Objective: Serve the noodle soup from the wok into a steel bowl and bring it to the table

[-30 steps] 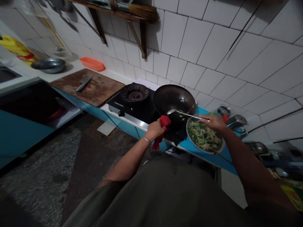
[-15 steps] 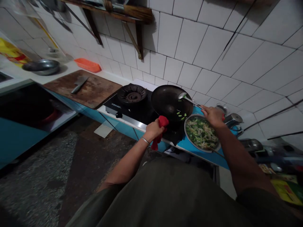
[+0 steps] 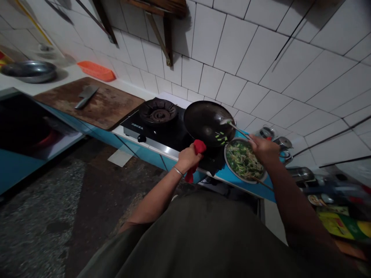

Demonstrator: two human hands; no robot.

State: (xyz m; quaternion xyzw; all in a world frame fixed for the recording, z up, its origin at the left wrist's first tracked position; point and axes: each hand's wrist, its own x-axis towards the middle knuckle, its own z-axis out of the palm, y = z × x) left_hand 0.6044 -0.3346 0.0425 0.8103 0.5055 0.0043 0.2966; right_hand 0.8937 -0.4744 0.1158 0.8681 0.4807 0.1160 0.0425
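My left hand (image 3: pixel 188 157) is closed around a red cloth (image 3: pixel 199 146) at the near rim of a dark wok (image 3: pixel 201 121); the cloth hides what it may cover. My right hand (image 3: pixel 263 148) grips the handle of a metal spatula (image 3: pixel 238 128), its head inside the wok near the right wall. A few green vegetable pieces (image 3: pixel 222 138) lie in the wok. Just right of the wok, below my right hand, stands a metal bowl (image 3: pixel 227 159) filled with noodle-like strands and greens (image 3: pixel 245 160). A thin utensil handle (image 3: pixel 265 184) sticks out over its near rim.
A black gas stove (image 3: pixel 162 135) carries the wok and a bare burner (image 3: pixel 159 114). To its left lies a wooden cutting board (image 3: pixel 113 102) with a cleaver (image 3: pixel 87 95). Behind are an orange tray (image 3: pixel 96 71) and a metal basin (image 3: pixel 30 71). Metal pots (image 3: pixel 283 143) stand at right.
The view has shifted a little, so the left counter appears farther left. The spatula has tilted slightly lower in the wok, and my right hand has moved slightly down. Both hands keep their grips.
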